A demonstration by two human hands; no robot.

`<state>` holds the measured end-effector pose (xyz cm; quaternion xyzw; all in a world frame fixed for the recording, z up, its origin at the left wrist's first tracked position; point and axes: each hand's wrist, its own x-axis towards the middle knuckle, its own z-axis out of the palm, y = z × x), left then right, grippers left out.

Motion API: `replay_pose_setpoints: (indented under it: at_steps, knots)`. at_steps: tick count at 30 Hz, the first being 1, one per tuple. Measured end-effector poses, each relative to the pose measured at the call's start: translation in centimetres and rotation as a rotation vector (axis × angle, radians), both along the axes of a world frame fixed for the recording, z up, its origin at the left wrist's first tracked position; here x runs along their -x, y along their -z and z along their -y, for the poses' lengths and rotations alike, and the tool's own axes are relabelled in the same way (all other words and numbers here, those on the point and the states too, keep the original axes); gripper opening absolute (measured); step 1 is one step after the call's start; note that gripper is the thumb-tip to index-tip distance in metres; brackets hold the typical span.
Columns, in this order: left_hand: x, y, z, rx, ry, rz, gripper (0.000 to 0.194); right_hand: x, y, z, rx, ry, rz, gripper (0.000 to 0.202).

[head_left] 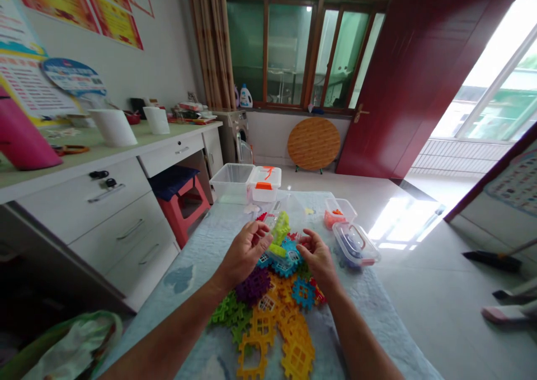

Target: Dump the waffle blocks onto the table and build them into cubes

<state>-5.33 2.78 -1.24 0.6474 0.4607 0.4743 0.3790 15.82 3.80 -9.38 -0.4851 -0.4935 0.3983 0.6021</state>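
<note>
My left hand (247, 251) is just left of a tilted clear plastic box (272, 217) with lime-green pieces (282, 229) in it. Its fingers are loosely curved, with a gap to the thumb; whether they touch the box is unclear. On the other side, my right hand (316, 254) is half curled, thumb and forefinger apart, with nothing visible between them. Beneath both hands spreads a pile of notched plastic building pieces: blue ones (286, 262), purple ones (254, 285), green ones (232, 313) and yellow ones (297, 346). A few red ones show at the edges.
A blue patterned cloth (180, 318) covers the table. Behind the pile stand an open clear bin (232, 181) and a lidded box with an orange latch (264, 185). At right sit a small box with orange pieces (335, 215) and a lidded box with dark blue pieces (354, 245).
</note>
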Motion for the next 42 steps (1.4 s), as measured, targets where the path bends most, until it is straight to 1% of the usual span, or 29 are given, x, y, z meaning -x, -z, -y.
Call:
replay_pose_setpoints:
  at_steps: [2, 3, 4, 6, 8, 10, 12, 14, 17, 18, 20, 21, 23, 25, 27, 29, 31, 34, 36, 38, 40, 42]
  knots:
    - [-0.4, 0.3, -0.2, -0.069, -0.061, -0.041, 0.018, 0.2, 0.6, -0.2, -0.012, 0.012, 0.03, 0.049]
    - [-0.6, 0.5, -0.3, -0.077, -0.081, -0.042, 0.018, 0.3, 0.8, -0.3, -0.017, 0.01, 0.046, 0.048]
    - [-0.8, 0.7, -0.4, -0.067, -0.09, -0.031, 0.017, 0.5, 1.0, -0.3, -0.019, 0.003, 0.066, 0.046]
    - [-1.2, 1.3, -0.7, -0.022, -0.067, 0.02, 0.015, 0.8, 1.1, -0.1, -0.019, 0.002, 0.126, 0.044]
    - [-1.6, 1.7, -0.9, 0.01, -0.037, 0.066, 0.027, 0.9, 0.7, 0.2, -0.021, 0.007, 0.218, 0.042]
    - [-1.8, 2.0, -1.2, 0.024, -0.05, 0.066, 0.036, 0.8, -0.1, 0.8, -0.051, -0.018, 0.335, 0.036]
    - [-2.0, 2.2, -1.6, 0.036, -0.088, 0.035, 0.035, 0.7, -1.0, 1.5, -0.119, -0.078, 0.454, 0.033]
    - [-2.2, 2.1, -2.2, 0.042, -0.129, 0.008, 0.032, 0.6, -1.7, 2.0, -0.194, -0.119, 0.574, 0.037]
    - [-2.7, 2.0, -3.3, 0.025, -0.219, -0.054, 0.03, 0.9, -1.8, 2.4, -0.249, -0.095, 0.747, 0.05]
    - [-2.9, 2.0, -3.6, 0.02, -0.263, -0.082, 0.031, 1.1, -1.6, 2.5, -0.255, -0.076, 0.789, 0.046]
    - [-3.3, 2.0, -4.3, 0.029, -0.354, -0.127, 0.033, 1.4, -1.3, 2.5, -0.268, -0.047, 0.847, 0.029]
    - [-3.4, 2.1, -4.6, 0.035, -0.398, -0.143, 0.036, 1.6, -1.2, 2.5, -0.276, -0.037, 0.865, 0.02]
    - [-3.7, 2.2, -5.2, 0.034, -0.471, -0.171, 0.045, 1.7, -1.1, 2.4, -0.294, -0.023, 0.898, 0.01]
    - [-3.9, 2.2, -5.7, 0.037, -0.506, -0.195, 0.054, 1.7, -1.2, 2.5, -0.314, -0.013, 0.923, 0.006]
    - [-3.9, 2.0, -6.0, 0.079, -0.484, -0.199, 0.058, 1.7, -1.3, 2.5, -0.329, 0.002, 0.935, 0.003]
    - [-3.6, 1.7, -6.1, 0.132, -0.44, -0.174, 0.057, 1.7, -1.4, 2.6, -0.328, 0.036, 0.919, 0.004]
    - [-3.0, 1.5, -6.0, 0.139, -0.406, -0.137, 0.055, 1.6, -1.4, 2.6, -0.31, 0.102, 0.864, 0.005]
    - [-1.5, 1.4, -5.3, 0.047, -0.354, -0.125, 0.055, 1.2, -1.4, 2.6, -0.265, 0.232, 0.709, 0.005]
    - [-0.2, 1.5, -4.4, -0.046, -0.325, -0.175, 0.055, 0.8, -1.6, 2.7, -0.203, 0.296, 0.551, 0.008]
    - [1.2, 1.6, -3.4, -0.136, -0.32, -0.245, 0.056, 0.4, -1.9, 2.8, -0.108, 0.298, 0.334, 0.01]
    - [2.3, 1.7, -2.2, -0.22, -0.307, -0.315, 0.057, 0.1, -2.2, 3.0, -0.031, 0.256, 0.119, 0.016]
    - [2.9, 1.7, -1.0, -0.306, -0.279, -0.386, 0.057, -0.2, -2.4, 3.1, -0.005, 0.237, -0.022, 0.021]
